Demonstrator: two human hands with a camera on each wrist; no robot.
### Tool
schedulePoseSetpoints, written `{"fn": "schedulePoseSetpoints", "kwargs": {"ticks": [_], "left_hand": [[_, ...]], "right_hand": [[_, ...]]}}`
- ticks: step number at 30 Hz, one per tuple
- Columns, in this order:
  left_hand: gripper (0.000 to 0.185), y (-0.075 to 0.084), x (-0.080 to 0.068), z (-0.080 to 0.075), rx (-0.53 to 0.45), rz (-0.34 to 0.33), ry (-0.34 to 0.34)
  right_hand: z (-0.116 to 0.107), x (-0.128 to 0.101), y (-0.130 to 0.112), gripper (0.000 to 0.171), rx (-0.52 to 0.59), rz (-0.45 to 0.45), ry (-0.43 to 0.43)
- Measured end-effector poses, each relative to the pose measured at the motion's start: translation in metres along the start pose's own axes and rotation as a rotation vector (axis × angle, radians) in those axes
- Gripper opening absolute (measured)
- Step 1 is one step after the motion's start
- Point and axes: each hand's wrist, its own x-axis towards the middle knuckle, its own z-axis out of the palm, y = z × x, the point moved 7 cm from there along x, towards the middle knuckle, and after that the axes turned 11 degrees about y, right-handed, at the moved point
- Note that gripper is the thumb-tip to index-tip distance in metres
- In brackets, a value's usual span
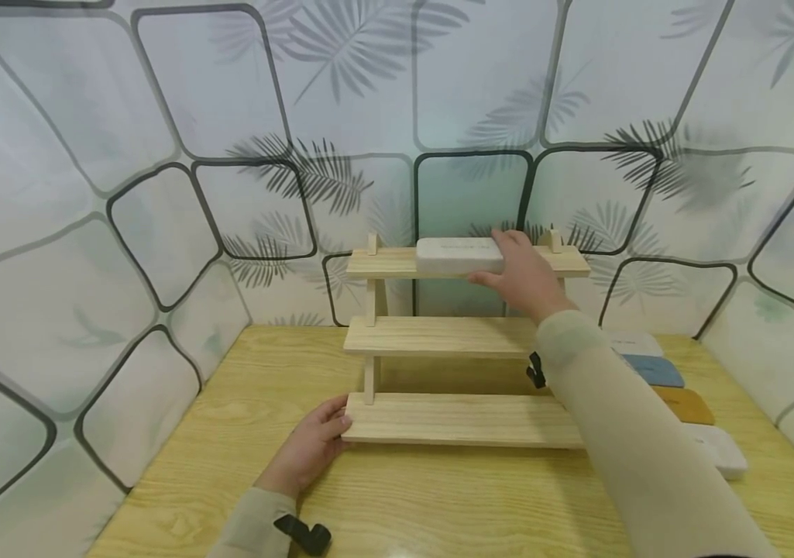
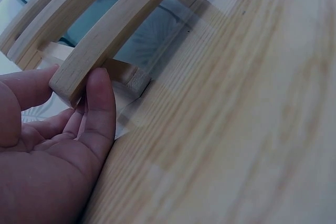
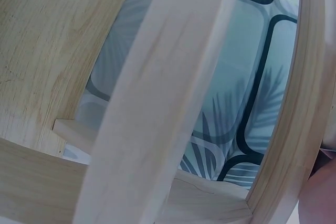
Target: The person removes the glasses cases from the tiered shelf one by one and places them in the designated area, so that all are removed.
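Observation:
A three-tier pale wooden display stand (image 1: 438, 418) stands on the table. My left hand (image 1: 309, 449) grips the left end of its bottom tier; in the left wrist view, thumb and fingers pinch the board's end (image 2: 86, 66). Up on the top tier (image 1: 386, 263) lies a white oblong case (image 1: 455, 256) with rounded corners and a line of small print. My right hand (image 1: 525, 275) holds this case by its right end, thumb in front and fingers over the top. Only part of the right hand (image 3: 319, 198) shows at the edge of the right wrist view.
Right of the stand, several similar cases lie in a row: a white one (image 1: 637, 343), a blue one (image 1: 654, 370), an orange one (image 1: 685, 405) and another white one (image 1: 717, 449), partly behind my right sleeve (image 1: 641, 434). Patterned cloth (image 1: 362, 186) surrounds the wooden table (image 1: 229, 434).

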Motion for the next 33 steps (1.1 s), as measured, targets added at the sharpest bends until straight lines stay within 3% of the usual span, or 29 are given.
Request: {"fn": "schedulePoseSetpoints", "kwargs": {"ticks": [11, 25, 33], "left_hand": [[0.06, 0.001, 0.0, -0.001, -0.011, 0.002, 0.024], [0.059, 0.0, -0.001, 0.001, -0.01, 0.002, -0.001], [0.058, 0.0, -0.001, 0.0, -0.012, 0.004, 0.003]], "right_hand": [[0.0, 0.0, 0.001, 0.104, -0.048, -0.028, 0.006], [-0.005, -0.01, -0.002, 0.096, -0.043, -0.056, -0.001], [-0.009, -0.016, -0.003, 0.099, -0.026, -0.08, -0.002]]}}
